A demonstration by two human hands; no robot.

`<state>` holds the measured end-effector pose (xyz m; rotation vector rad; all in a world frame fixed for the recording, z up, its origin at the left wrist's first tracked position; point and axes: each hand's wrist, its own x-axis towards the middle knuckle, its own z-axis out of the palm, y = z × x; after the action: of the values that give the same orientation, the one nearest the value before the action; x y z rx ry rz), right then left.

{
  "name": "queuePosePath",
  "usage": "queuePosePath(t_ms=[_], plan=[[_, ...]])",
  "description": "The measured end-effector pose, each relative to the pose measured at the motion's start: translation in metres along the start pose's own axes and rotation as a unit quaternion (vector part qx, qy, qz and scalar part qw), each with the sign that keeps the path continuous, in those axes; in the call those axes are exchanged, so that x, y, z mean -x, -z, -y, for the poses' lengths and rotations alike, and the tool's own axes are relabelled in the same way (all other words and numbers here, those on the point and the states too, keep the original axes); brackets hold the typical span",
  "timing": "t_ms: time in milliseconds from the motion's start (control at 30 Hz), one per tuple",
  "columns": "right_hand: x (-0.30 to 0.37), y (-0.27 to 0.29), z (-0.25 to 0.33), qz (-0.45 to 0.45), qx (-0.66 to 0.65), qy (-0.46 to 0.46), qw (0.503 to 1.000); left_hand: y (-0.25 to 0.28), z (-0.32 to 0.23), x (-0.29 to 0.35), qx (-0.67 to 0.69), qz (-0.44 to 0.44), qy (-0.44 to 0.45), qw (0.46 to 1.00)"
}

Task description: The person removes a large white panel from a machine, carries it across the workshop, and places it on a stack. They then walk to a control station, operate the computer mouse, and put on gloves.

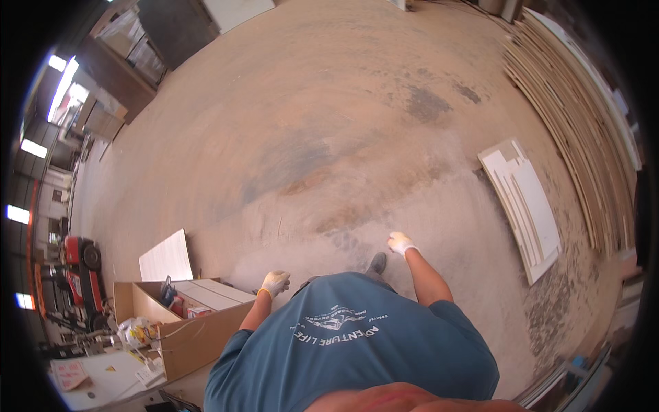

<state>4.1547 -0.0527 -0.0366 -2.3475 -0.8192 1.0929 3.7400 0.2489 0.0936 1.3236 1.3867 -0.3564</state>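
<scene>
My left hand [276, 282], in a pale work glove, hangs just to the right of an open wooden box [206, 336] without touching it. Its fingers are loosely bent and somewhat apart, with nothing seen in them. Farther forward and to the right, my right hand [401, 242] wears a similar glove. Its fingers are curled in, and no object shows in them. Both hands are held over the dusty floor [322, 172]. One dark shoe [377, 262] shows below, between my arms. Inside the box lie a blue tool [167, 292] and pale boards [216, 294].
Several white panels and strips [525, 199] lie on the floor at right, before a long stack of boards [573, 123]. A white sheet [167, 257] stands behind the box. A red forklift [82, 275] is at far left. Dark panels [177, 31] stand at the back left.
</scene>
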Motion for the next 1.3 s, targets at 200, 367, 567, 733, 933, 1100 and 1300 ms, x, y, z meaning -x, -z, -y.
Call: queuePosePath(t_ms=[200, 367, 567, 733, 933, 1100, 1300], plan=[[0.074, -0.003, -0.123, 0.078, 0.036, -0.193, 0.977, 0.001, 0.004, 0.003, -0.027, -0.003, 0.002, 1.000], [0.120, -0.011, -0.107, 0.193, 0.020, -0.263, 0.945, -0.004, 0.030, -0.023, -0.035, -0.025, -0.040, 0.998], [0.073, -0.022, 0.031, 0.179, 0.254, -0.092, 0.946, 0.024, 0.084, -0.039, 0.022, -0.052, -0.077, 0.995], [-0.028, -0.052, 0.165, 0.130, -0.120, -0.126, 0.976, 0.079, 0.131, -0.034, 0.211, -0.039, -0.036, 0.976], [-0.099, -0.078, 0.268, 0.158, -0.153, 0.025, 0.975, 0.123, 0.182, -0.050, 0.354, -0.059, 0.090, 0.929], [-0.138, -0.067, 0.283, 0.190, -0.021, -0.055, 0.980, 0.105, 0.185, -0.049, 0.281, -0.141, 0.067, 0.947], [-0.223, -0.039, 0.297, 0.326, 0.450, 0.107, 0.825, 0.049, 0.159, -0.020, 0.390, -0.199, 0.112, 0.892]])
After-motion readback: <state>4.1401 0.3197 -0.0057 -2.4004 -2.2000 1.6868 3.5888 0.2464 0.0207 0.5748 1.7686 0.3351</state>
